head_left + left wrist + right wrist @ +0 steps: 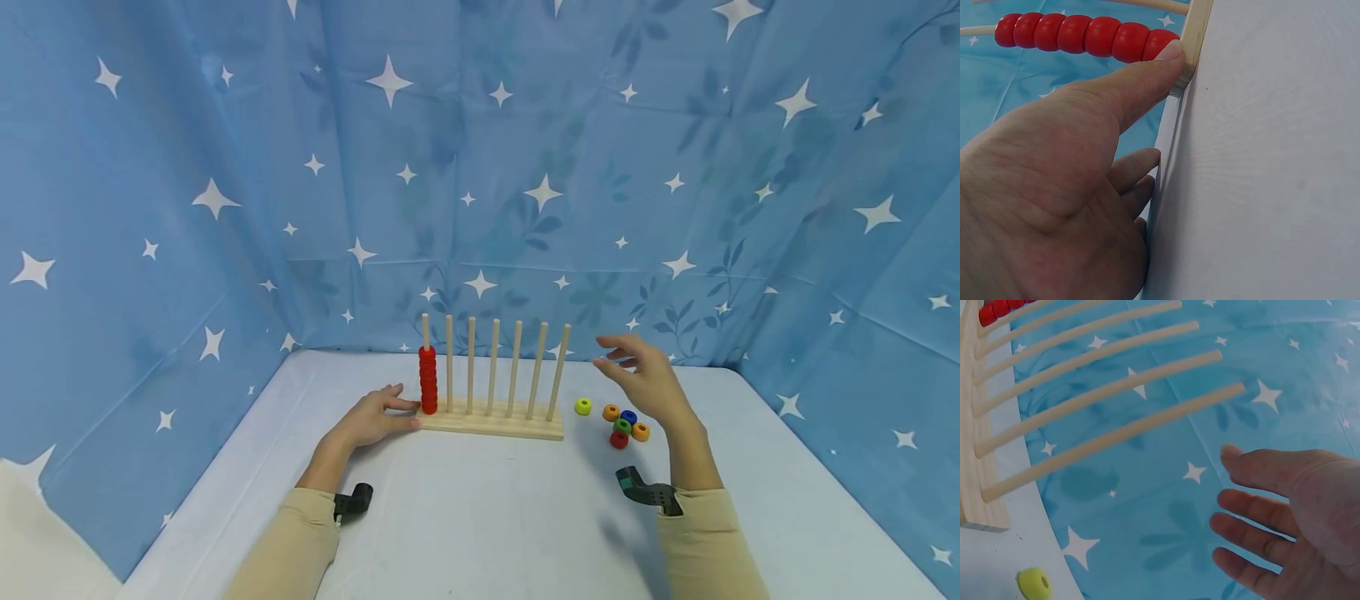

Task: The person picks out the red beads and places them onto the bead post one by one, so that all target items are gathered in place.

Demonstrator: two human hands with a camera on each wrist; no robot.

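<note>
A wooden bead rack with several upright pegs stands on the table. Its leftmost peg carries a stack of red beads, with the peg's tip showing above. My left hand holds the left end of the base, the thumb by the lowest red bead in the left wrist view; part of the index finger is hidden there. To the right of the rack, my right hand is raised, fingers loosely bent and nothing between thumb and fingers. Below it lie a yellow bead and a small cluster of loose beads.
In the cluster are orange beads, a blue bead, a green bead and a red bead. A white cloth covers the table. Blue star-patterned curtains enclose the back and sides.
</note>
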